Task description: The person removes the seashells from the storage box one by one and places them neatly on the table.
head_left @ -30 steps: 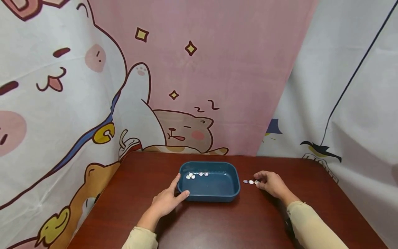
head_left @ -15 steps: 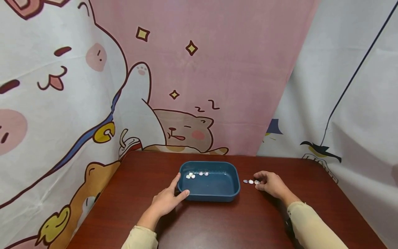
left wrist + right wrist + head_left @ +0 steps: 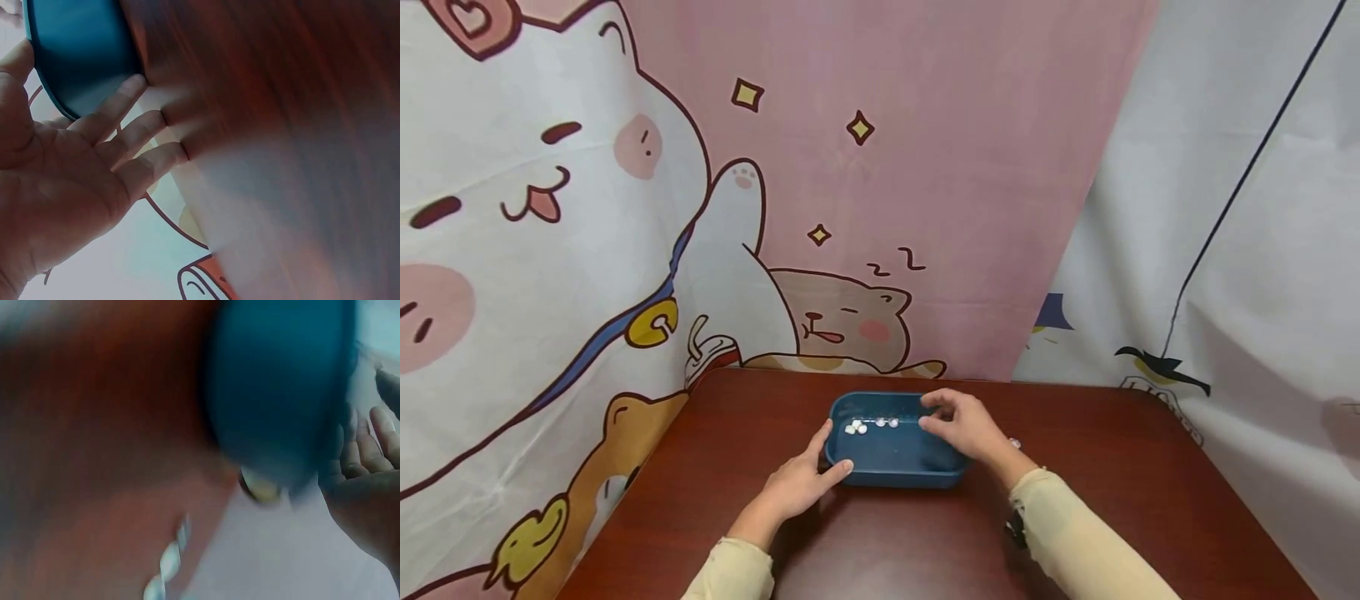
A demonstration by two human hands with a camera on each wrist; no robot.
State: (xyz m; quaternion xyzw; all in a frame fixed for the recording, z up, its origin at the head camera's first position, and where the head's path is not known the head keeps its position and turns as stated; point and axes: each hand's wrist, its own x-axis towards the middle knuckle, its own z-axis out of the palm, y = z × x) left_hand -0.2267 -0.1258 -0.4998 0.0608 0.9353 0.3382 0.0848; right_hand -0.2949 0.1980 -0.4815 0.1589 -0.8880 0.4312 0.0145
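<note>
My left hand (image 3: pixel 797 483) rests at the left end of a dark teal rectangular tray (image 3: pixel 895 479), its fingers along the side and the thumb by the front rim. In the left wrist view the fingers (image 3: pixel 134 128) are spread beside the tray wall. My right hand (image 3: pixel 966 425) hovers over the tray's right part, thumb and index finger apart, and no object shows between them. Several small pale pebble-like pieces (image 3: pixel 856 427) lie inside the tray towards the left. Three more pale pieces (image 3: pixel 169 561) stand in a row on the table in the right wrist view.
The tray stands on a dark red-brown wooden table (image 3: pixel 895 554). Behind it hangs a pink and white cartoon curtain (image 3: pixel 970 183), close to the table's back and sides. My right arm hides most of the row of pieces in the head view.
My right hand has left the row of pale pieces and moved left over the tray. The left hand stays at the tray's left end. The head view has shifted slightly.
</note>
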